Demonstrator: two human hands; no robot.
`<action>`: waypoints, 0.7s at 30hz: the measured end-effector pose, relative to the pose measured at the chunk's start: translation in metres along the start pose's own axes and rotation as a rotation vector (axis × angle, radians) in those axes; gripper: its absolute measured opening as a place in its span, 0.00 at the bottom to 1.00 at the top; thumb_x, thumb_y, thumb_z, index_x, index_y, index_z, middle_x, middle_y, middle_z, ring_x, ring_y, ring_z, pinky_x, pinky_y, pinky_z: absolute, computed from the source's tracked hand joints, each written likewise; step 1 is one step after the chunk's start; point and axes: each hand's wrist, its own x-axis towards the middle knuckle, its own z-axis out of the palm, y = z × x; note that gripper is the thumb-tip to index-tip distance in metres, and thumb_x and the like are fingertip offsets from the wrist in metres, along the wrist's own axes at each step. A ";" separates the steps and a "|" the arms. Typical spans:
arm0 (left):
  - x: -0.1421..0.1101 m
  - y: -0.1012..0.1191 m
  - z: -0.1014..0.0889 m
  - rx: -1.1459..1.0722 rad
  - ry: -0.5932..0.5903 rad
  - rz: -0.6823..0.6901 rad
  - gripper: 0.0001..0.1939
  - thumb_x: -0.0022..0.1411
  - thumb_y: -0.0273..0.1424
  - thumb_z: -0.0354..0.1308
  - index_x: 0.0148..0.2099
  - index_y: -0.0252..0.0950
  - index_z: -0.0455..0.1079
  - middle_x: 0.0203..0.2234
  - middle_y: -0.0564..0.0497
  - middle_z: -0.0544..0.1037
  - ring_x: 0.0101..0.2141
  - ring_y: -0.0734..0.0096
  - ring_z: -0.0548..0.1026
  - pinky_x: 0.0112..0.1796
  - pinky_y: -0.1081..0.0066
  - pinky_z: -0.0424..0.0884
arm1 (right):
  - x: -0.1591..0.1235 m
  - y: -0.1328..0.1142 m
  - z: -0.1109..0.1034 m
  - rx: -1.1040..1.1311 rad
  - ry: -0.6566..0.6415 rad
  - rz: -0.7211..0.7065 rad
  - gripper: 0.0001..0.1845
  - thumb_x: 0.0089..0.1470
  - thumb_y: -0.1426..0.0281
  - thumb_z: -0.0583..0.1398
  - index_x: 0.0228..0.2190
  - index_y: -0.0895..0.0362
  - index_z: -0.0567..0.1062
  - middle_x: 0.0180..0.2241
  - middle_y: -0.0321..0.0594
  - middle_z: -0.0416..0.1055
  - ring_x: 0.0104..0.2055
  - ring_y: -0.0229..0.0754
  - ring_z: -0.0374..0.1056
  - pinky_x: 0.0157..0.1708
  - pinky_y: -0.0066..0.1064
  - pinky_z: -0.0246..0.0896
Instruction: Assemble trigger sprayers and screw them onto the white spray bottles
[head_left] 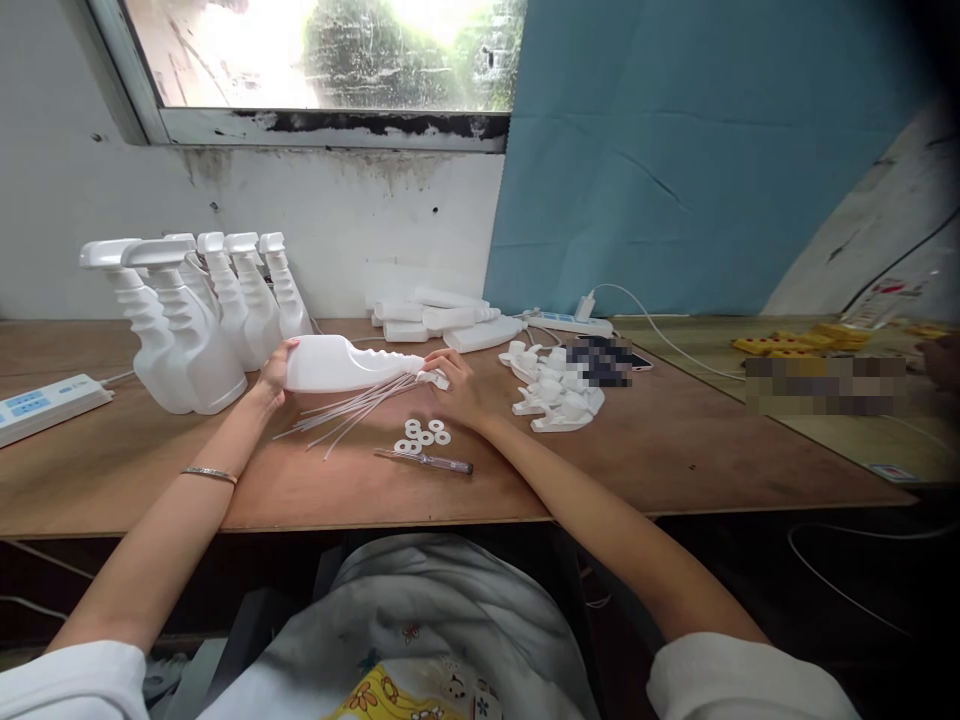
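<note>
A white plastic spray bottle (326, 364) lies nearly level above the table, its neck pointing right. My left hand (277, 372) is closed around its base. At the neck end, the fingers of my right hand (454, 388) are closed on a white trigger spray head (433, 379), partly hidden by them. Under the bottle neck, thin white dip tubes (352, 408) lie fanned out. Several white washers (426, 438) sit in a small cluster nearer me, beside a screwdriver (446, 464) with a clear handle.
Upright bottles with spray heads (191, 330) stand at the left, near a power strip (52, 405). Bottles without heads (435, 318) are piled by the wall. Loose spray heads (559, 388) lie right of my hand, near a phone (641, 362). A cable (660, 345) crosses the right side.
</note>
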 end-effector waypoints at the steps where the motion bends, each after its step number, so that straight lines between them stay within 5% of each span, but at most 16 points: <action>1: -0.001 0.000 0.001 -0.003 0.014 -0.004 0.15 0.48 0.35 0.55 0.38 0.32 0.66 0.21 0.54 0.73 0.22 0.75 0.68 0.24 0.75 0.63 | 0.000 0.001 0.001 0.015 -0.001 -0.017 0.07 0.50 0.74 0.55 0.33 0.55 0.70 0.39 0.40 0.65 0.44 0.38 0.62 0.45 0.32 0.57; 11: -0.011 0.005 0.007 -0.022 -0.015 -0.071 0.12 0.50 0.33 0.53 0.36 0.32 0.68 0.21 0.54 0.74 0.21 0.73 0.70 0.24 0.74 0.65 | -0.001 0.003 0.000 -0.048 -0.009 -0.139 0.16 0.44 0.82 0.53 0.34 0.53 0.71 0.43 0.41 0.67 0.48 0.44 0.61 0.48 0.39 0.54; 21: -0.009 0.000 0.007 -0.022 -0.019 -0.086 0.14 0.50 0.35 0.55 0.38 0.32 0.68 0.21 0.54 0.74 0.22 0.73 0.70 0.25 0.74 0.65 | 0.001 -0.005 -0.003 -0.069 0.046 -0.090 0.14 0.45 0.78 0.55 0.37 0.55 0.68 0.39 0.41 0.70 0.44 0.46 0.63 0.45 0.38 0.54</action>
